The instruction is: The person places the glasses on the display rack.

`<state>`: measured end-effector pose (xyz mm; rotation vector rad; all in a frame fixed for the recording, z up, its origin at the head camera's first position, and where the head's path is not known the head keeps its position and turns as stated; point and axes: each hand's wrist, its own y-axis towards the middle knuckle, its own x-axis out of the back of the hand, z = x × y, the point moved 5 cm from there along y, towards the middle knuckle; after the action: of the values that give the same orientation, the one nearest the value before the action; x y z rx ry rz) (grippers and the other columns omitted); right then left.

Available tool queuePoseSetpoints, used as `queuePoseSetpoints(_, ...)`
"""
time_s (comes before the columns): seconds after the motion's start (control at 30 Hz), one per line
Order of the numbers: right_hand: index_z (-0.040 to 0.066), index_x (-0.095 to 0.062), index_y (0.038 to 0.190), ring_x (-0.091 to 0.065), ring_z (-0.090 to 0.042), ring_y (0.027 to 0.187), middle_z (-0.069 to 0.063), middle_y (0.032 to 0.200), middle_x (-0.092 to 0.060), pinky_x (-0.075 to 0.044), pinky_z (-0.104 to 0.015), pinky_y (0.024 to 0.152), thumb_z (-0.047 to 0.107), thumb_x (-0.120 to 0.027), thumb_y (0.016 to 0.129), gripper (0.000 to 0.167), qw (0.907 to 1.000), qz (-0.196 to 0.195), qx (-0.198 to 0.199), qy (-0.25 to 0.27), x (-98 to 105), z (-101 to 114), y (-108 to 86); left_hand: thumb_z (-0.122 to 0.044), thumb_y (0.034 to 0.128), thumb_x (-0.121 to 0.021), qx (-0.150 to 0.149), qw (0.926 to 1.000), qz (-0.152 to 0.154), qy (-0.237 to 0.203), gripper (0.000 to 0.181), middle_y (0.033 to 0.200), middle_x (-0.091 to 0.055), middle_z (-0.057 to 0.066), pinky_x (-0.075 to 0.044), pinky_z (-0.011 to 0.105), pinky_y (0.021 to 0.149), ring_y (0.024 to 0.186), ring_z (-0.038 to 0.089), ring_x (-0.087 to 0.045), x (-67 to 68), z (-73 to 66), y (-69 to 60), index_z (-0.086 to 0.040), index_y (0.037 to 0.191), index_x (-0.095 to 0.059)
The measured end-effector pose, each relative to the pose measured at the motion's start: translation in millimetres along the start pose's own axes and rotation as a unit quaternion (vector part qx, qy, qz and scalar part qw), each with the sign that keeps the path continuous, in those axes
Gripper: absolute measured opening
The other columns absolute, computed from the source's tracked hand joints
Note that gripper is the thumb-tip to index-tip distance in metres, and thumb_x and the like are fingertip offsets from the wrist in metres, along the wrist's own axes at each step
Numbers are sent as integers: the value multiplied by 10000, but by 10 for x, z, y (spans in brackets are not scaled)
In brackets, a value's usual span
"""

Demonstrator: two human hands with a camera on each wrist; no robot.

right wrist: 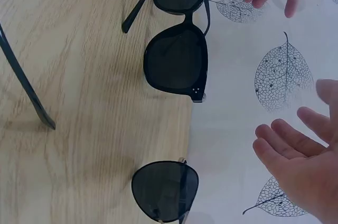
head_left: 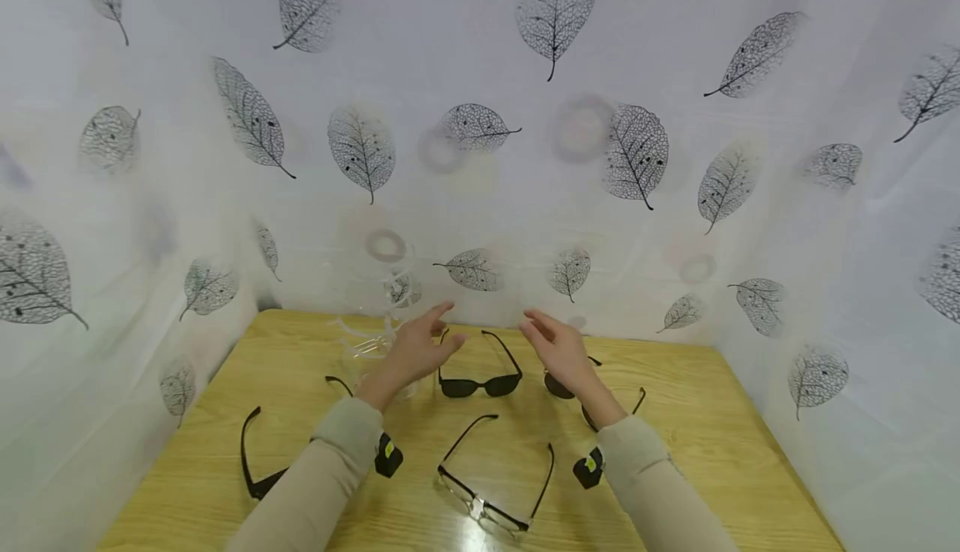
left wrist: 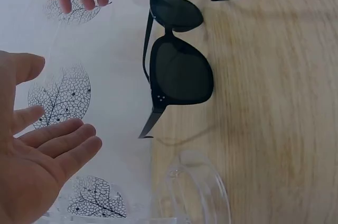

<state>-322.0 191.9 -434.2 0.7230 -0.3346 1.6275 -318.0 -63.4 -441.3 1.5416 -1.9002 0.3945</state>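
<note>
White sheeting (head_left: 480, 60) printed with dark leaves rises behind and to both sides, presumably to screen off what lies beyond. Within it, the wood-grain table (head_left: 712, 452) gives everything a flat footing. Clear plastic (head_left: 369, 345) stands at the far left, its outline too faint for me to tell what it is for. My left hand (head_left: 416, 348) and right hand (head_left: 562, 353) hang near the far edge, fingers parted and fairly straight, holding nothing, probably apart to leave room between. There lie the black sunglasses (head_left: 501, 386), touched by neither hand, arms unfolded toward the sheeting, which likely steadies them. Smallest, the rounded sunglasses (head_left: 557, 386) show partly from behind my right hand.
</note>
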Motion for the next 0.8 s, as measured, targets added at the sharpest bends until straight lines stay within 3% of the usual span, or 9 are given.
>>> queuePoseSetpoints(0.17, 86, -659, 1427, -681, -348, 1249, -157, 1375, -706, -543, -533, 1052, 348, -589, 1098, 426, 9999, -85, -32, 42, -41, -86, 11, -312, 1039, -670, 190, 9988, -363, -279, 597, 1305, -698, 269, -578, 551, 997, 1182, 408, -713, -30, 70, -27, -96, 1566, -492)
queuePoseSetpoints(0.33, 62, -677, 1397, -733, -304, 1084, -152, 1224, -763, -595, -460, 932, 261, -606, 1093, 370, 9998, -115, -126, 141, -89, -154, 7, -282, 1033, -684, 353, 9962, -642, -465, 522, 1241, -718, 255, -602, 526, 953, 1127, 400, -732, -62, 137, -58, -66, 1494, -571)
queuePoseSetpoints(0.5, 48, -677, 1392, -739, -338, 1027, -174, 1189, -766, -601, -389, 834, 234, -618, 1086, 363, 9996, 6, -176, 211, -158, -186, 0, -300, 1029, -667, 453, 9956, -660, -491, 496, 1220, -725, 257, -604, 525, 938, 1100, 394, -735, -117, 194, -88, -45, 1450, -608)
queuePoseSetpoints(0.8, 32, -692, 1366, -716, -344, 1091, -186, 1217, -750, -598, -459, 874, 197, -634, 1075, 339, 9996, 70, -283, 65, -276, -206, -58, -232, 999, -685, 640, 9952, -593, -450, 503, 1130, -753, 228, -601, 536, 908, 1048, 382, -736, -248, 305, -168, -3, 1440, -609)
